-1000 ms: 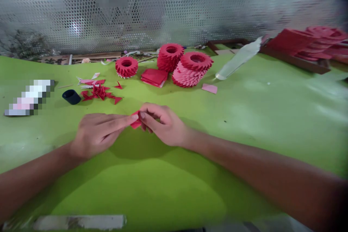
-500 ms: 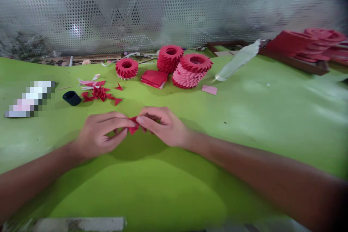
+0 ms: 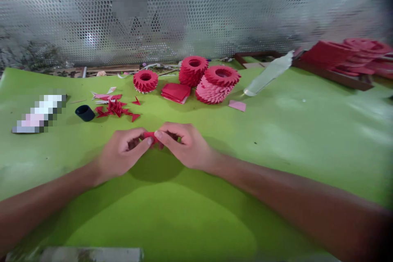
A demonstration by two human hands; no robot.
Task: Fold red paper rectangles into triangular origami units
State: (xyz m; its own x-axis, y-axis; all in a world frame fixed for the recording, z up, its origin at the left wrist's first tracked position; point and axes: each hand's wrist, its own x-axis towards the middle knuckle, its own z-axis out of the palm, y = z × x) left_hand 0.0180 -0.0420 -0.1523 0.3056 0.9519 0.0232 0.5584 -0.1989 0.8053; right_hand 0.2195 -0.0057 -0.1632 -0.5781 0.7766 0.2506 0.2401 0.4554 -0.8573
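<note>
Above the bench [image 3: 190, 221], the left hand [image 3: 124, 151] and right hand [image 3: 187, 145] pinch a red paper piece [image 3: 150, 134] between them; its lower point no longer shows, suggesting a fold being tightened.

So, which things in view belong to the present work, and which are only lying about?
Seemingly part of it:
red paper, pinched by the left hand and right hand
folded red pieces
stacked red sheets
spiky paper rings

Apparently just lying about:
dark cylinder
thin stick
blurred-out flat object
</note>
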